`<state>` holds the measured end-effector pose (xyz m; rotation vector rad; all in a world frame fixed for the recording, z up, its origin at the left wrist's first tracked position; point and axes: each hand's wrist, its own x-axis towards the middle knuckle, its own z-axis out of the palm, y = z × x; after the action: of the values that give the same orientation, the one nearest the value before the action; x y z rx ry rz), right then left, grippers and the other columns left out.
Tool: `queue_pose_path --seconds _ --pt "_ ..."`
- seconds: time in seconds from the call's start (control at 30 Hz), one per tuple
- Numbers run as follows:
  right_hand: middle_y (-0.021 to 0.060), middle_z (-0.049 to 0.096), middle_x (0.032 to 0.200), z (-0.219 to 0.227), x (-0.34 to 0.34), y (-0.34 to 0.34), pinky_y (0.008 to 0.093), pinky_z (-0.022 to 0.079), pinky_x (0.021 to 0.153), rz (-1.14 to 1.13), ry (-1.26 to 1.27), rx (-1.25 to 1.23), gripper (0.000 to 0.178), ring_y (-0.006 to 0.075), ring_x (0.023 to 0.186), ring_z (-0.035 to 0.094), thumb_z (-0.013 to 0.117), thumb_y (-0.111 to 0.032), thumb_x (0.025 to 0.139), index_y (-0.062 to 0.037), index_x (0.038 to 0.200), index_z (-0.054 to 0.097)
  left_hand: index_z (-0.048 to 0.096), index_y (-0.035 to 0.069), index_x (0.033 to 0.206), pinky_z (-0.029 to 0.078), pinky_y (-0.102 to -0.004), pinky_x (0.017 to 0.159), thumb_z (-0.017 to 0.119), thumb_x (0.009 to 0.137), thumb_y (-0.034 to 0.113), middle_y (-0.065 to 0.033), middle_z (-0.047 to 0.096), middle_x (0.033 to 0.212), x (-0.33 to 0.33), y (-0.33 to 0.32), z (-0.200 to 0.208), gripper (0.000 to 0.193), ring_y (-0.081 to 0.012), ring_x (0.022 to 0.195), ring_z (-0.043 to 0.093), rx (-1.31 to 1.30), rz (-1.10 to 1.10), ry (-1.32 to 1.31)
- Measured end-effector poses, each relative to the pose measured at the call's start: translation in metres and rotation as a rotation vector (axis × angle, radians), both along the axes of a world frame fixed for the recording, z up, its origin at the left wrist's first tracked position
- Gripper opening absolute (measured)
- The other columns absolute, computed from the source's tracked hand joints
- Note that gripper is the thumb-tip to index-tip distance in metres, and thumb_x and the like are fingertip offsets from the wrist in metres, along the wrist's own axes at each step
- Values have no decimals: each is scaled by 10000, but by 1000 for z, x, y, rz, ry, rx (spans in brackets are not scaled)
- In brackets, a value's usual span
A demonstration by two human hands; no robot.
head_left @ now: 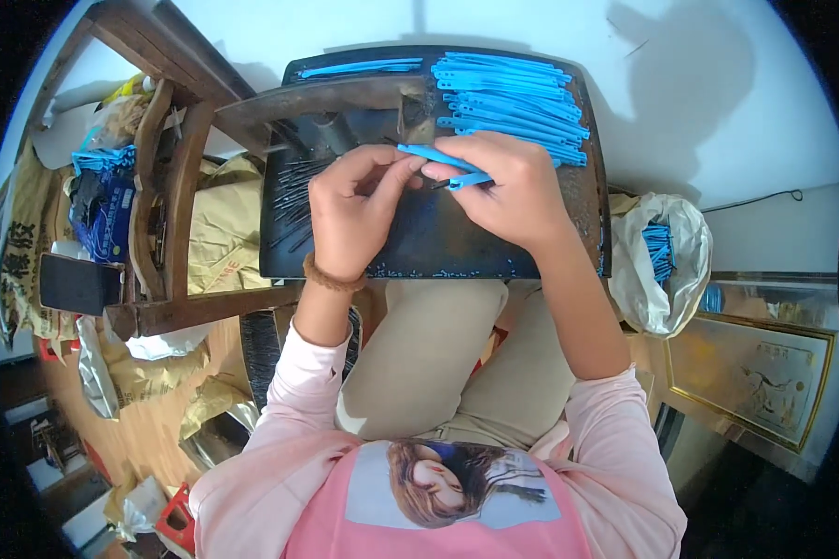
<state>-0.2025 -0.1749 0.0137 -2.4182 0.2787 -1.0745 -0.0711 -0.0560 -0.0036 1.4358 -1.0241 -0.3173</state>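
Observation:
My right hand (513,186) is closed around flat blue plastic strips (431,153); a second blue end and a dark tip stick out below its fingers. Close beside it, my left hand (356,200) is pinched shut at the left end of the strip. What lies between its fingertips is too small to make out. Both hands are above a black tray-like tabletop (419,247). Behind my right hand lies a big pile of blue strips (513,102), several with holes near their ends. Thin black rods (294,200) lie loose left of my left hand.
A wooden frame with a metal bar (322,96) reaches over the tabletop's left side. A few blue strips (364,67) lie at the back edge. On the right stands a white sack (634,270) holding blue pieces. Brown paper bags (224,233) and a dark box (81,283) are on the left.

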Motion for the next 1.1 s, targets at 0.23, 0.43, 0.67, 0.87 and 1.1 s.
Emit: queue_pose_path --seconds 0.23,0.43,0.67,0.87,1.1 --pt "86 644 727 -3 1 0 330 468 530 -29 87 -81 180 253 628 615 769 -142 705 -45 791 643 687 11 874 505 -261 587 712 786 3 -107 680 798 -3 33 15 92 -200 682 654 -28 246 -488" --pt "104 616 801 2 3 4 335 468 542 10 60 -142 158 276 619 593 709 -49 690 -41 781 580 672 16 871 509 -268 576 702 793 3 -104 680 784 -2 44 -11 84 -204 634 657 -29 388 -600" --pt "152 642 864 -6 2 2 384 506 655 -9 -45 -110 202 370 811 632 636 -19 777 -2 950 534 679 72 863 483 -277 508 709 797 65 -73 655 690 -4 44 -17 74 -191 546 634 -26 408 -612" --pt "150 621 766 -19 12 -9 396 474 596 -71 -168 -224 190 351 725 614 689 -187 827 -41 897 588 681 101 832 467 -278 480 712 808 117 -50 638 633 -3 43 -17 42 -181 507 614 -20 474 -668" --pt "165 580 724 -23 12 -21 416 464 569 -52 -125 -245 182 341 653 594 663 -172 819 -20 859 570 690 95 832 451 -271 467 719 812 132 -32 611 586 -2 40 -23 51 -150 480 584 -35 457 -686"
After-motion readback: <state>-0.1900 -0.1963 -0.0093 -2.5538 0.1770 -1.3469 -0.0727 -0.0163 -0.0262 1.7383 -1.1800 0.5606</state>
